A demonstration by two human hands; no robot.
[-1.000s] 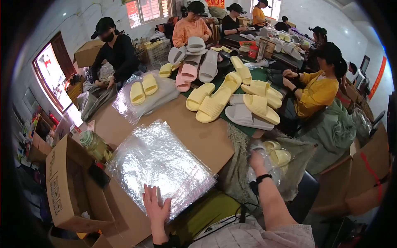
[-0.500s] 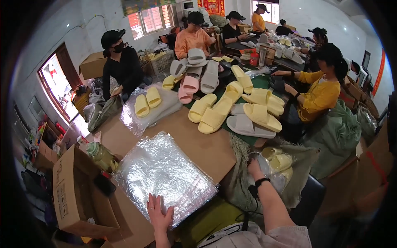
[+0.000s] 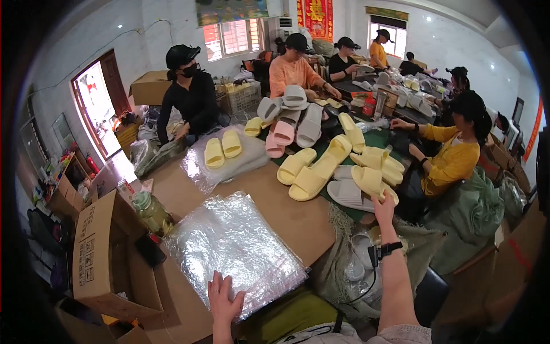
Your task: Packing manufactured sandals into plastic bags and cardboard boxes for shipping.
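Observation:
My left hand (image 3: 226, 298) lies with fingers spread on the near edge of a stack of clear, shiny plastic bags (image 3: 235, 246). At the right side of the slipper pile, my right hand (image 3: 385, 206) grips the near end of a yellow slipper (image 3: 367, 179). That slipper still rests over a grey slipper (image 3: 348, 194). Left of them lie more yellow slippers (image 3: 312, 180), with pink (image 3: 284, 132) and grey ones (image 3: 309, 126) behind. Below my right forearm, an open woven sack (image 3: 338, 269) holds slippers, partly hidden by the arm.
An open cardboard box (image 3: 94, 258) stands at the left, near a phone (image 3: 150, 251) and a greenish jar (image 3: 151, 211). A pair of yellow slippers (image 3: 222, 150) sits on plastic bags farther back. Several people work around the tables, one in yellow (image 3: 452, 155) at the right.
My right hand has risen from the woven sack to the yellow slipper on the pile and closed on it. My left hand stays on the plastic bags. The view has shifted slightly.

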